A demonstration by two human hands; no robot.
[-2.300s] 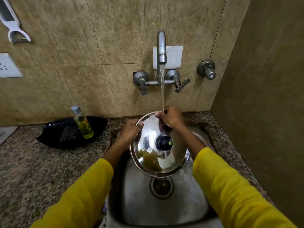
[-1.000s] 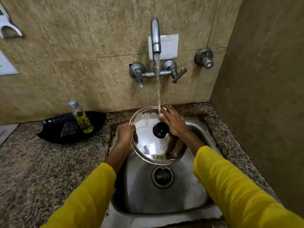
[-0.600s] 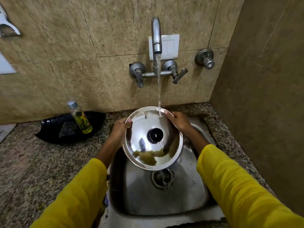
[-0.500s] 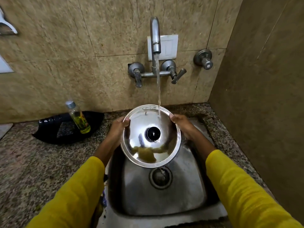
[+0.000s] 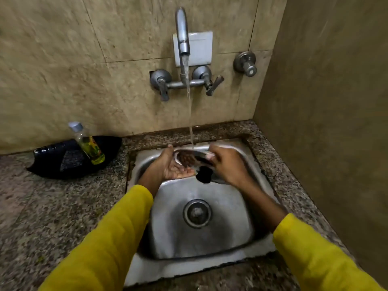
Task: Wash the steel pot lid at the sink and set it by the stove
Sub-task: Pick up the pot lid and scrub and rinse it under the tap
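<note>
The steel pot lid (image 5: 189, 157) is tipped almost flat over the back of the sink (image 5: 210, 238), its black knob (image 5: 204, 175) pointing down towards me and its inner side up. Water from the tap (image 5: 182, 32) falls onto that upper side. My left hand (image 5: 170, 166) is palm up under the lid's left edge, thumb over the rim. On the other side, my right hand (image 5: 228, 164) grips the right rim from above. The lid is blurred with motion.
A small bottle of yellow liquid (image 5: 88, 143) leans in a black tray (image 5: 63, 158) on the speckled counter left of the sink. A separate wall valve (image 5: 245, 63) sits right of the tap. A side wall (image 5: 325, 122) closes off the right. No stove is in view.
The lid faced me with its knob side before. It has been turned over between both hands and lowered towards the back of the sink, so the stream now hits its inner side.
</note>
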